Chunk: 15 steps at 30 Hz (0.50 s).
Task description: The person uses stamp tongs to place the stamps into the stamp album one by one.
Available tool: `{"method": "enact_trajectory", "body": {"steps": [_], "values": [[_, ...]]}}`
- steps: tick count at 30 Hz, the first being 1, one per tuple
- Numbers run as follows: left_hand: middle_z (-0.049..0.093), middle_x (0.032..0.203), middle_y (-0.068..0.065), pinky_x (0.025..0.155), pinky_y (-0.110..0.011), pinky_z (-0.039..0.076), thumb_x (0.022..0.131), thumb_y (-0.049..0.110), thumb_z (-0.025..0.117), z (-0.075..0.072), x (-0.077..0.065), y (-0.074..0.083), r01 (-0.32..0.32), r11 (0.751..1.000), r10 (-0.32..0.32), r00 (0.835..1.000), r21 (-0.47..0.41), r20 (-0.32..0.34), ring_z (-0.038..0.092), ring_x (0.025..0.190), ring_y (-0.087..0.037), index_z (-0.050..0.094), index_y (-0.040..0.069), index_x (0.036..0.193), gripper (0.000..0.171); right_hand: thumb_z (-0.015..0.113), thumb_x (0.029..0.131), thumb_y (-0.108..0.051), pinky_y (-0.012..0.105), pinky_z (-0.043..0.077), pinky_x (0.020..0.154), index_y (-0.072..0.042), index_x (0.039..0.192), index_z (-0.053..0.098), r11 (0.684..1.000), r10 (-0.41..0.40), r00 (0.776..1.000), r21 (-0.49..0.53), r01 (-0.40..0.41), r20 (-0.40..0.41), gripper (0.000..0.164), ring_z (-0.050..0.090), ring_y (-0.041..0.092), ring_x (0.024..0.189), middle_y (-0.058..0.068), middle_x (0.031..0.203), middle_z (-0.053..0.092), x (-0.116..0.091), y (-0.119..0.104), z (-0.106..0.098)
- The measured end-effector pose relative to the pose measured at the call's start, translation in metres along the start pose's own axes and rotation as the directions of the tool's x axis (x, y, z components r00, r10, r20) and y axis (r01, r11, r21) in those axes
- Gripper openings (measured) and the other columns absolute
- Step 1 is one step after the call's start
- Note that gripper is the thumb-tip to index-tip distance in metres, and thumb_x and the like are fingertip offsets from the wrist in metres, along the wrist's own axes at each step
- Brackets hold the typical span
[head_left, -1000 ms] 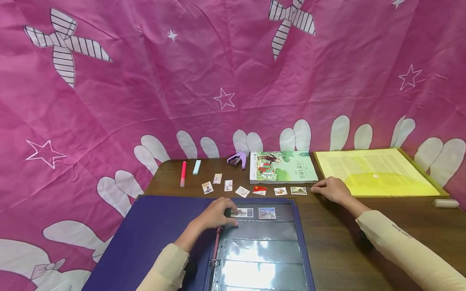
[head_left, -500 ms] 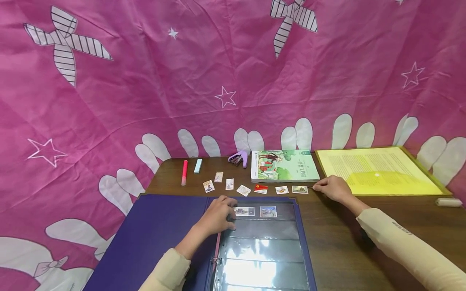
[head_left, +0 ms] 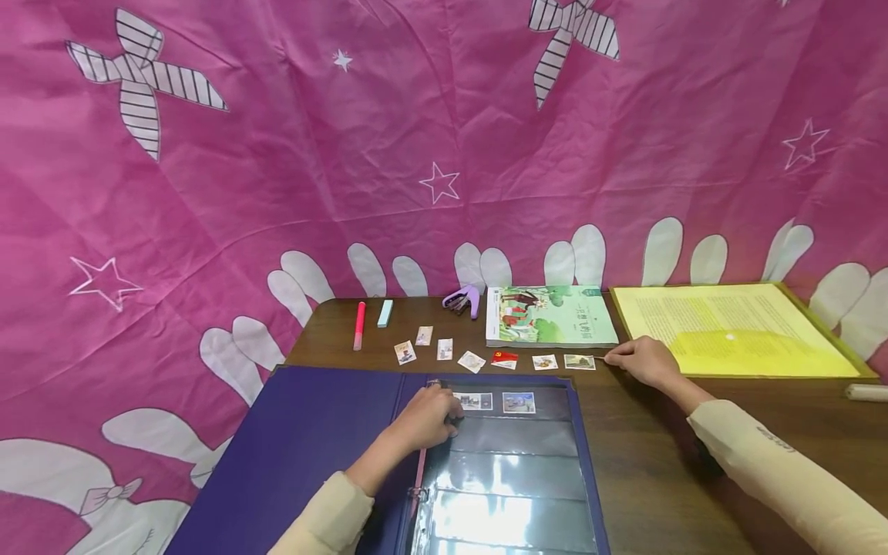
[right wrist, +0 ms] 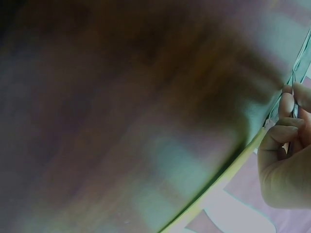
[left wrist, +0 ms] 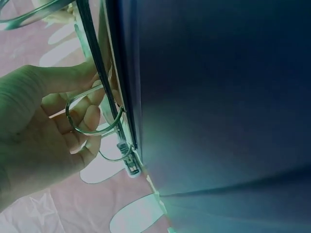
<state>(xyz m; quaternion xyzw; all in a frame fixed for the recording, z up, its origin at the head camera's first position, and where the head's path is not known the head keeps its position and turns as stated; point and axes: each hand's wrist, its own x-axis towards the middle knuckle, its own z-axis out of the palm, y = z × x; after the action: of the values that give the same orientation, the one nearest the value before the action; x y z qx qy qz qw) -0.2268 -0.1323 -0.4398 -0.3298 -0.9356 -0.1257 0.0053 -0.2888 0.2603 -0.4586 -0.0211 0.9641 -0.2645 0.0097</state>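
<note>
My right hand (head_left: 648, 361) pinches slim metal tweezers (right wrist: 294, 99), whose tip reaches the right edge of a landscape stamp (head_left: 579, 362) on the table. To its left lie a small pictured stamp (head_left: 545, 362), a red-topped stamp (head_left: 504, 360) and several more. My left hand (head_left: 426, 416) rests by the ring side of a stamp album page (head_left: 513, 435), its fingers loosely bent. Two stamps sit in the top strip: a building stamp (head_left: 475, 401), partly behind the fingers, and a blue one (head_left: 519, 402). In the left wrist view the fingers are beside a metal binder ring (left wrist: 73, 114).
The album's blue cover (head_left: 291, 447) lies open at left. Along the back are a red marker (head_left: 359, 325), a light blue stick (head_left: 385, 314), a purple stapler (head_left: 461, 301), a picture book (head_left: 555, 316) and a yellow folder (head_left: 728, 327). A pale roll (head_left: 866, 393) lies at right.
The left hand has drawn its fingers and thumb closer together near the ring side. The right hand keeps the tweezers at the landscape stamp, which stays in its row. The head view has shifted slightly.
</note>
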Motion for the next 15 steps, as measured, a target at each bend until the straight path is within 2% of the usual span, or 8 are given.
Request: {"method": "enact_trajectory", "body": {"steps": [2,6,11,15], "values": [[0.069,0.076,0.001,0.07,-0.029,0.043,0.069,0.011,0.076,-0.0003,0.0012,0.0009,0.0,1.0,0.001,1.0,-0.029,0.006,0.057,0.07,-0.012,0.073,0.01,0.083,0.015,0.066,0.084,-0.031,0.026,0.033,0.058,-0.007,0.1,0.073,1.0,0.007,1.0,0.003,-0.007,0.003,0.03,0.048,0.016,0.067,0.011,0.084,0.072,-0.0007,0.0004,-0.001],[0.065,0.063,0.003,0.064,-0.02,0.04,0.071,0.007,0.074,-0.0005,0.0018,-0.0005,0.044,0.991,-0.038,0.998,-0.126,0.05,0.051,0.059,-0.003,0.073,0.007,0.084,0.014,0.065,0.084,-0.031,0.026,0.033,0.058,-0.006,0.101,0.072,1.0,0.012,1.0,0.009,-0.012,0.008,0.031,0.048,0.017,0.068,0.012,0.087,0.072,-0.0012,-0.0009,-0.0012],[0.059,0.058,0.005,0.06,-0.019,0.038,0.072,0.004,0.073,0.0006,0.0014,-0.001,0.097,0.979,-0.082,0.992,-0.177,0.092,0.045,0.056,-0.001,0.072,0.005,0.086,0.014,0.065,0.084,-0.031,0.026,0.033,0.057,-0.006,0.102,0.072,1.0,0.018,1.0,0.008,-0.019,0.016,0.031,0.048,0.017,0.067,0.008,0.08,0.071,-0.0008,-0.0012,-0.0007],[0.059,0.058,0.0,0.059,-0.018,0.038,0.07,0.001,0.07,0.0003,0.0028,0.0017,0.101,0.98,-0.084,0.991,-0.171,0.104,0.043,0.056,-0.003,0.071,0.004,0.086,0.016,0.064,0.084,-0.031,0.026,0.033,0.056,-0.006,0.102,0.072,1.0,0.02,1.0,0.012,-0.021,0.02,0.032,0.048,0.016,0.064,0.004,0.072,0.068,-0.0008,0.0001,-0.0011]]}}
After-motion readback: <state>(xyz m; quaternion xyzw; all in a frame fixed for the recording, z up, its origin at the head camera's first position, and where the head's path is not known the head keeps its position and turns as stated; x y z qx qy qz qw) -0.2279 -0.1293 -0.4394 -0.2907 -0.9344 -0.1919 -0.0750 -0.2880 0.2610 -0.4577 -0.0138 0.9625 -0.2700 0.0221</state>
